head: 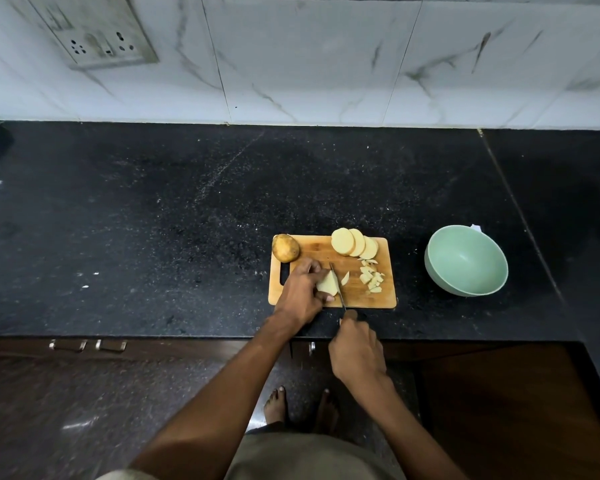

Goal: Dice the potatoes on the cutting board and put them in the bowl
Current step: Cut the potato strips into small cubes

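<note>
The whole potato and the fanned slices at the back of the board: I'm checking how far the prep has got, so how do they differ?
The whole potato wears its brown skin; the slices show pale cut faces. The whole potato is one rounded, uncut piece at the cutting board's back left corner; the slices are flat rounds overlapping in a row at the back middle. Both lie on the board, untouched by either hand, and neither is diced.

One head-worn wide-angle view — looking steeply down from above the counter (187, 220) toward the wall.
</note>
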